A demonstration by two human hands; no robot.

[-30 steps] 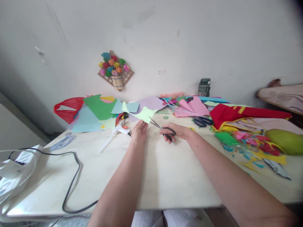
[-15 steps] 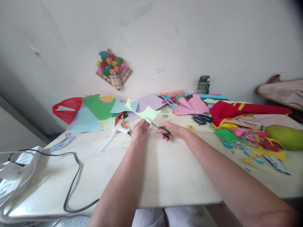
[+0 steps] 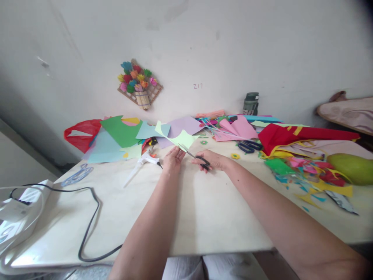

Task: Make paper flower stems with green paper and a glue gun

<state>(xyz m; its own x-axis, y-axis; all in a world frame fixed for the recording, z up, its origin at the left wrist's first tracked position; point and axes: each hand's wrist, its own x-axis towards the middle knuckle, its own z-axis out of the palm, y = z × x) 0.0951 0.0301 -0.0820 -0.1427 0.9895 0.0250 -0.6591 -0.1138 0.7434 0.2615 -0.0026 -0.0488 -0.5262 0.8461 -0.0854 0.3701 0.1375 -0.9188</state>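
I log, from the head view: one left hand (image 3: 174,158), palm turned up, fingers holding the lower edge of a pale green paper piece (image 3: 184,139); the exact pinch is too small to tell. One right hand (image 3: 208,160), fingers curled through the handles of black-handled scissors (image 3: 205,165), whose blades reach the paper's lower edge. The paper, curved along its cut side and trailing a narrow strip leftward, is in front of the lavender sheet (image 3: 188,125) and a light blue sheet (image 3: 145,131), which crowd the space behind it. Beside the left wrist I list a white glue gun (image 3: 144,160); farther left, a pale blue cord coil (image 3: 78,175) and a white power strip (image 3: 36,198). A black cable (image 3: 97,217) loops across the table (image 3: 224,221) and passes out of sight at the left forearm. Behind, at left: a green sheet (image 3: 121,134) and a red plastic bag (image 3: 87,142). Right of the right hand: a yellow paper flower (image 3: 235,156) near its knuckles, a second pair of scissors (image 3: 247,146), folded pink paper (image 3: 239,130), red cloth (image 3: 285,136) with yellow trim, loose yellow scraps (image 3: 335,188) and a green fruit (image 3: 352,168). Against the wall, a dark bottle (image 3: 251,105); on it, a tulip hanging (image 3: 142,100).
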